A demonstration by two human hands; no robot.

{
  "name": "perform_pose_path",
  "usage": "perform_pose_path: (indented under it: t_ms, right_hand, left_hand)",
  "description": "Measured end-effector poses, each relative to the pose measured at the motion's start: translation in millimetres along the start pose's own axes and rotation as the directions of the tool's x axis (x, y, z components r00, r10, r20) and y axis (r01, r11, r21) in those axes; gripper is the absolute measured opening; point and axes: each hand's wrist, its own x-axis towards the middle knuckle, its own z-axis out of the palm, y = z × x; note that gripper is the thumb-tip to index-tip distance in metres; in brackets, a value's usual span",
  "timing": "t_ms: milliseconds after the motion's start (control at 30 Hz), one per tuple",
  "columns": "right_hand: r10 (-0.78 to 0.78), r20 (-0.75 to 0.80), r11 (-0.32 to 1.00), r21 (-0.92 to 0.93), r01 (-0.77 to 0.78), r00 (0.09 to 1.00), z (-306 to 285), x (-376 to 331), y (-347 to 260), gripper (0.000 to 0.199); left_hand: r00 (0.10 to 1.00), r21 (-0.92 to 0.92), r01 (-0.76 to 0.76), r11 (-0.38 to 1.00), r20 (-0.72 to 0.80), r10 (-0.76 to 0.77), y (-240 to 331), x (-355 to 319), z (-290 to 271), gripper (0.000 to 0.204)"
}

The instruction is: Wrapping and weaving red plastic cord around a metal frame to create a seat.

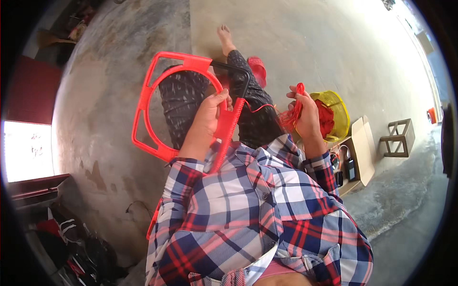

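My left hand (212, 112) grips a large red frame (149, 117) with a round opening, thumb over the ring. A bent black bar (246, 78) joins its far part to a straight red side (228, 136), ridged along its length; whether those ridges are wound cord I cannot tell. My right hand (307, 112) is closed around a looped bundle of red cord (299, 97), with loose strands hanging below the fingers. From the black bar's near end a single strand (262, 107) stretches across my leg toward that bundle. The frame rests over my lap.
Beside my right hand stands a yellow tub (341, 112) holding red material (326, 119). Next to it is an open cardboard box (362, 150) with dark devices and cables. A small stool (400, 138) is farther right. A red slipper (257, 71) lies past my knee.
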Motion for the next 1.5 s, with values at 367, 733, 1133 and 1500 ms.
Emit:
perform_pose_path:
  t_ms: [367, 733, 1133, 1500]
  right_hand:
    - [0.202, 0.632, 0.365, -0.757, 0.542, 0.748, 32, -7, 42, 0.034]
    - [0.014, 0.53, 0.997, -0.076, 0.031, 0.848, 82, 31, 43, 0.054]
    - [-0.333, 0.475, 0.25, -0.788, 0.562, 0.815, 56, 11, -1, 0.021]
    - [-0.144, 0.322, 0.884, 0.467, -0.025, 0.936, -70, -28, -58, 0.03]
  left_hand:
    - [0.981, 0.287, 0.104, 0.952, 0.125, -0.145, -3, -16, 9, 0.018]
    - [0.982, 0.185, 0.12, 0.975, 0.125, -0.144, -13, -9, 5, 0.016]
    - [0.982, 0.137, 0.148, 0.979, 0.094, -0.162, -18, -4, 6, 0.019]
    - [0.97, 0.128, 0.167, 0.978, 0.156, -0.186, -14, -8, 0, 0.014]
